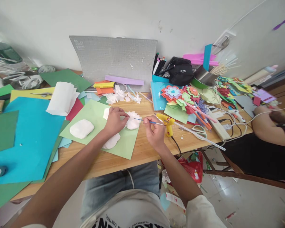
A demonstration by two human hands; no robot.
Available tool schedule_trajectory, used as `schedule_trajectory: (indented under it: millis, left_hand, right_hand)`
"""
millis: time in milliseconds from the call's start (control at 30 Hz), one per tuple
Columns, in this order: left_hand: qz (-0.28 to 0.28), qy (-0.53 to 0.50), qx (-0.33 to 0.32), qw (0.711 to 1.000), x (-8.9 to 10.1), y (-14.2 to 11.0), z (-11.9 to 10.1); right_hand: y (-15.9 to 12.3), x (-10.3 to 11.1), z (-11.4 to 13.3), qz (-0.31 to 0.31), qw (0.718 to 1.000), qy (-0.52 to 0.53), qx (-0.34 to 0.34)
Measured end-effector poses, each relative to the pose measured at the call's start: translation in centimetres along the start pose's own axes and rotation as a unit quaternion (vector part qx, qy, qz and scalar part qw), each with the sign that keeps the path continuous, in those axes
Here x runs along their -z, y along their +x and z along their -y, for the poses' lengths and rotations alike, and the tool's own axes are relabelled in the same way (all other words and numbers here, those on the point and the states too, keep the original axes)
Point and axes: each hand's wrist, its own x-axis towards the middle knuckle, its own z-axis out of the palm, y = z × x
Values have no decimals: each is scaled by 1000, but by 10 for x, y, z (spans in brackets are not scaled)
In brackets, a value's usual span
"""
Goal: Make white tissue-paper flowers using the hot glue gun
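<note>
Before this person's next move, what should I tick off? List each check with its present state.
1. Right hand grips the thin blue tool: ok.
2. Left hand at the white ruffled piece: ok, fingertips at its left edge.
3. Tool tip touching that piece: cannot tell.
4. Glue gun well clear of the right hand: not ok, lies right beside it.
5. Glue gun switched on: cannot tell.
6. Light green sheet on the table: ok.

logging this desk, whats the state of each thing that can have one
left hand, fingers bent at white flower
right hand, fingers closed around thin blue stick
white flower, ruffled
cutting mat, propped upright against wall
glue gun, lying on its side
scissors, lying down, blade opening unclear
socket, plug inserted
</note>
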Motion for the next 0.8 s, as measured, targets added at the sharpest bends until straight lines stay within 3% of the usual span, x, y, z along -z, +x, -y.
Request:
schedule_trajectory:
  millis: [133, 333, 467, 667, 800]
  left_hand:
    - [-29, -22, 3, 999, 8, 1, -2]
    - [-105, 0, 49, 993, 36, 17, 4]
    - [-62, 75, -7, 995, 40, 43, 6]
    - [69, 185, -119, 973, 16, 106, -8]
    - [36, 241, -113, 963, 17, 147, -5]
  right_hand:
    - [-5, 3, -4, -23, 1000, -10, -11]
    - [-15, 10, -17, -95, 995, -14, 3]
    - [-23, 5, -23, -114, 993, -16, 41]
    - [-27, 1, -22, -121, 988, -37, 84]
    - [-26, 2, -23, -134, 987, -25, 90]
